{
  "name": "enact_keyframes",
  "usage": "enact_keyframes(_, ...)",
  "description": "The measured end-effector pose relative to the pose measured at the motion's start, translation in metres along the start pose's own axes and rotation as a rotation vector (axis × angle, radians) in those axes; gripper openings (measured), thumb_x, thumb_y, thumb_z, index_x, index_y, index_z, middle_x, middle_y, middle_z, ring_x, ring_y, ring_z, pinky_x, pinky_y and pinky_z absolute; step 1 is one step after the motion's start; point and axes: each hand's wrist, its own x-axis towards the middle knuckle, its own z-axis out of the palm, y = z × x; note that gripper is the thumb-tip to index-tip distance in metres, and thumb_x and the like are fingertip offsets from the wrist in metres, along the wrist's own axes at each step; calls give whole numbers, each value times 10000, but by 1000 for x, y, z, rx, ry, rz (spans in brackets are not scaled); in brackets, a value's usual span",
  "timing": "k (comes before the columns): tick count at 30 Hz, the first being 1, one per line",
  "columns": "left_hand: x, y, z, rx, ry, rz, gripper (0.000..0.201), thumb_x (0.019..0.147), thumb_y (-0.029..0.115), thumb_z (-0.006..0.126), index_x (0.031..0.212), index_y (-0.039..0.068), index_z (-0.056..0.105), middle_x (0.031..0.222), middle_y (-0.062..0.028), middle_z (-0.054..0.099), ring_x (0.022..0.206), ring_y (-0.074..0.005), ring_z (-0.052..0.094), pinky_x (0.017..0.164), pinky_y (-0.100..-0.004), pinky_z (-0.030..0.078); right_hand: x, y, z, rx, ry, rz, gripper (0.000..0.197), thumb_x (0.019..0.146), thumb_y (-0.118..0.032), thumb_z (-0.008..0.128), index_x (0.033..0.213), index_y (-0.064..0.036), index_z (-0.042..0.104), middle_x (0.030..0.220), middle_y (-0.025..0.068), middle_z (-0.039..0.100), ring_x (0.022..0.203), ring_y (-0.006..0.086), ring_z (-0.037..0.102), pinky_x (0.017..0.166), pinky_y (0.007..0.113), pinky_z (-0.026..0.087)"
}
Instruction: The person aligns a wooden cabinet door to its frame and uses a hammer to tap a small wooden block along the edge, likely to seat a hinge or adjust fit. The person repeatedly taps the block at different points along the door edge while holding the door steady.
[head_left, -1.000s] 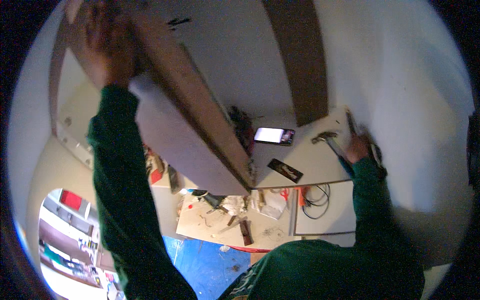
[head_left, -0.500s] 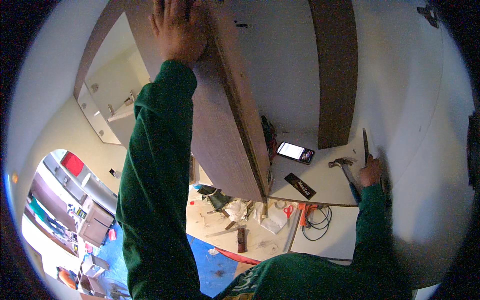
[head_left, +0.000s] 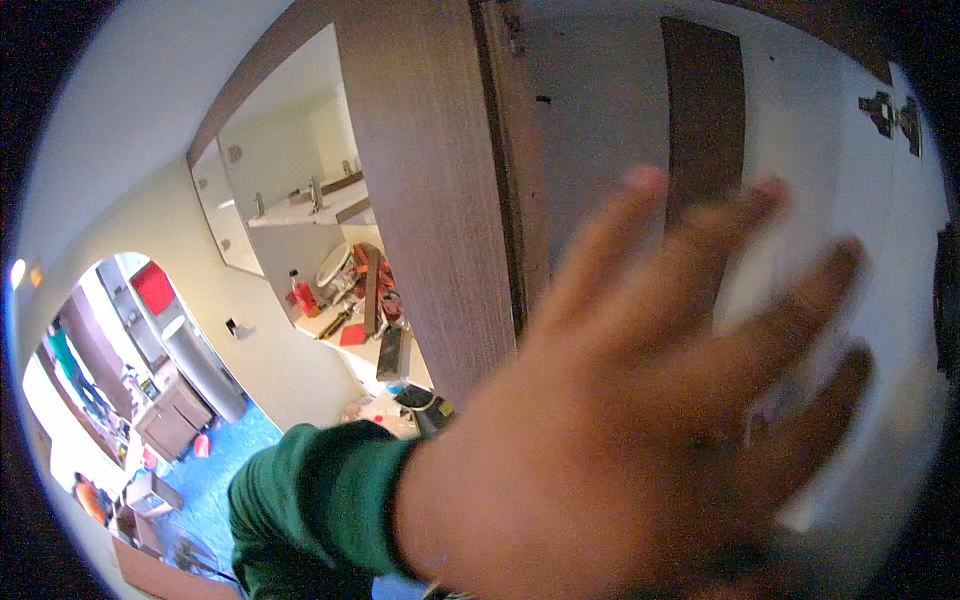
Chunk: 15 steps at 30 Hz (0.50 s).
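Left hand (head_left: 640, 440): very near the camera and blurred, filling the lower right; fingers (head_left: 770, 200) spread wide, grasping nothing.
Sleeve: green sleeve (head_left: 320, 500) running in from the lower left toward the wrist.
Right hand: out of sight.
Nearest thing: wood-grain panel (head_left: 440, 200), standing tall, its long axis running near to far up the view, tilted slightly left at the top.
Panel edge: narrow brown edge (head_left: 515, 180) facing right, just left of the index finger.
Relation to the hand: panel up and to the left of the palm; fingers pointing up and right, over the white board (head_left: 600, 100) rather than the panel.
Contact: impossible to tell whether the hand touches the panel or the board; too much blur.
Beyond the fingers: dark strip (head_left: 703, 120) upright on the white board, partly hidden by the fingertips; metal hinge (head_left: 890, 110) at the far right.
Left of the panel: cluttered worktop (head_left: 350, 330) with tools, well apart from the hand.
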Motion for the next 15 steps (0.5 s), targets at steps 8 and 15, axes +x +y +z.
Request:
enact_keyframes(8, -14, 29, -10, -304, 80, 209, 470, 965, 272, 585, 1317, -36, 540, 1323, -206, 609, 1248, -288, 566, 1100, -410, 407, 16, -90, 71, -141, -204, -209, 451, 1095, -276, 530, 1466, -23, 487, 908, 77, 675, 648, 118, 537, 587, 289, 463)
enact_keyframes(15, -12, -90, -65, 635, 535, -139, 437, 855, 140, 712, 1245, -29, 607, 1270, -172, 636, 1220, -286, 580, 1099, -404, 410, 67, -160, 128, -228, -356, -588, 495, 1098, -221, 526, 1572, -107, 441, 1034, 101, 677, 834, 178, 599, 742, 326, 510)
